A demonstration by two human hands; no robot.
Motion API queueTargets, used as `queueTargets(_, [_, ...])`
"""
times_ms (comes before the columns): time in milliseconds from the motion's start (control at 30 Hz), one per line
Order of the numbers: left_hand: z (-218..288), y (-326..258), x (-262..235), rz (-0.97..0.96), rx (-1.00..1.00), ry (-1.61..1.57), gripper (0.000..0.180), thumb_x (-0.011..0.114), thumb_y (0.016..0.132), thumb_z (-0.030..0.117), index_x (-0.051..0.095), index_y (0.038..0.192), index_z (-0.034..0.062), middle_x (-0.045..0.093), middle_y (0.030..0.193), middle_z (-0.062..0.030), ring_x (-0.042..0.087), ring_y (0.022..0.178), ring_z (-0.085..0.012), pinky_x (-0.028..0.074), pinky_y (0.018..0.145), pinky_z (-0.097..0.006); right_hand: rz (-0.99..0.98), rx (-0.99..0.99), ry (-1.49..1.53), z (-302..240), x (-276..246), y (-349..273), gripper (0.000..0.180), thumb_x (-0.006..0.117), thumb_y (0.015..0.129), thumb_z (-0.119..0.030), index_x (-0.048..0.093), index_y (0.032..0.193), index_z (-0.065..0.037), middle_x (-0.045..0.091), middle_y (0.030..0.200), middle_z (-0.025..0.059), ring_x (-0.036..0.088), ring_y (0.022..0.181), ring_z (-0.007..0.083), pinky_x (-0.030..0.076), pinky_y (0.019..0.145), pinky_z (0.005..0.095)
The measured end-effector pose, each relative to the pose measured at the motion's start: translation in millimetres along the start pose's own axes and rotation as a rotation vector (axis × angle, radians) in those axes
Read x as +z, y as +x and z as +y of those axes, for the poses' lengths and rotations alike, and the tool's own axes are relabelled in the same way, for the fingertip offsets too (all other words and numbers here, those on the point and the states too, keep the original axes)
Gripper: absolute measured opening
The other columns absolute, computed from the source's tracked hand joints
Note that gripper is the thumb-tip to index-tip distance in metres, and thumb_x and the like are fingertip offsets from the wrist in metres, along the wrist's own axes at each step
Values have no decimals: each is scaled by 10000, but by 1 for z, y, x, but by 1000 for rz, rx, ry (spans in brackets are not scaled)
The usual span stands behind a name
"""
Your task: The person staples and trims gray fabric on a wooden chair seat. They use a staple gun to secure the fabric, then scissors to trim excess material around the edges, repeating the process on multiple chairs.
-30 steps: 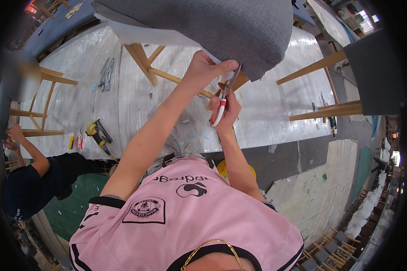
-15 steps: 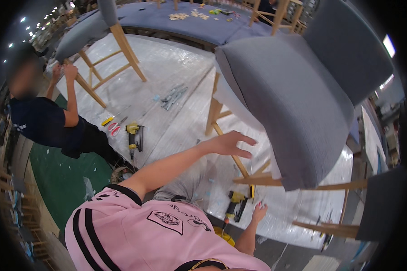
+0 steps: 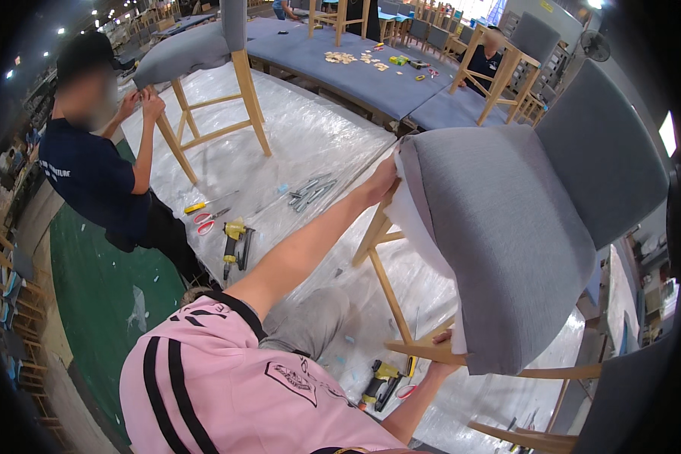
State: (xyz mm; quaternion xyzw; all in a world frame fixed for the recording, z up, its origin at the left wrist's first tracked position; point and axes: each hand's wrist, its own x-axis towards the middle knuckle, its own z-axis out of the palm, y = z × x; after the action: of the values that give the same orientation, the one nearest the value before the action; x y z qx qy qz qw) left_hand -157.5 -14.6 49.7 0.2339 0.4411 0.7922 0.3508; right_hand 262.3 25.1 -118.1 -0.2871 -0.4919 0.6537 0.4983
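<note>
A grey upholstered chair (image 3: 499, 219) with wooden legs stands on the plastic-covered table in front of me. Loose grey cover and white lining (image 3: 424, 234) hang along its seat edge. My left hand (image 3: 386, 180) is closed at the far-left corner of the seat, its fingers partly hidden by the fabric. Lower down, my right hand (image 3: 444, 357) grips the near wooden leg (image 3: 420, 349) by the seat's near corner. Beside my right forearm lie a yellow-and-black nail gun (image 3: 383, 382) and a red handle loop (image 3: 406, 391), probably of scissors.
At left, a person (image 3: 91, 166) holds another grey chair (image 3: 185, 57). Between us lie a second nail gun (image 3: 234, 246), red-handled scissors (image 3: 206, 221), a yellow-handled tool (image 3: 195, 206) and metal bolts (image 3: 310, 193). A blue-covered table (image 3: 303, 45) stands behind; another chair leg (image 3: 522, 436) juts in lower right.
My left hand has reached forward onto the seat corner. My right hand has let go of a small red-and-white item and taken hold of the near chair leg. The view has tilted up.
</note>
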Motion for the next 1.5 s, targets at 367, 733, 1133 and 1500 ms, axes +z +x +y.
queueTargets(367, [6, -116, -39, 306, 220, 30, 437, 412, 1098, 323, 541, 1418, 54, 612, 1361, -71, 560, 1252, -170, 455, 1071, -355, 97, 93, 181, 38, -30, -3, 656, 340, 1006, -585, 599, 1086, 13, 615, 772, 165, 612, 653, 288, 515, 636, 407])
queueTargets(733, [25, -164, -47, 373, 282, -115, 734, 331, 1076, 617, 464, 1510, 40, 526, 1479, -92, 478, 1356, -205, 357, 1157, -354, 66, 189, 318, 22, -21, 6, 689, 337, 997, -619, 553, 1153, 17, 597, 740, 182, 586, 547, 320, 502, 492, 430])
queueTargets(1133, [85, -130, 8, 364, 554, 247, 871, 432, 1023, 677, 328, 1584, 19, 410, 1582, -129, 408, 1434, -262, 293, 1211, -378, 539, -393, -31, -107, 69, 4, 209, 483, 1056, -180, 618, 1110, -30, 625, 1014, 99, 604, 859, 173, 535, 737, 319])
queueTargets(1500, [100, -89, 29, 146, 626, 432, 782, 333, 1077, 618, 309, 1585, 24, 412, 1571, -133, 428, 1429, -278, 326, 1187, -383, 19, -145, 634, -141, 176, 43, 666, 563, 1043, -503, 330, 1503, -82, 447, 1453, 112, 498, 1310, 246, 473, 1050, 441])
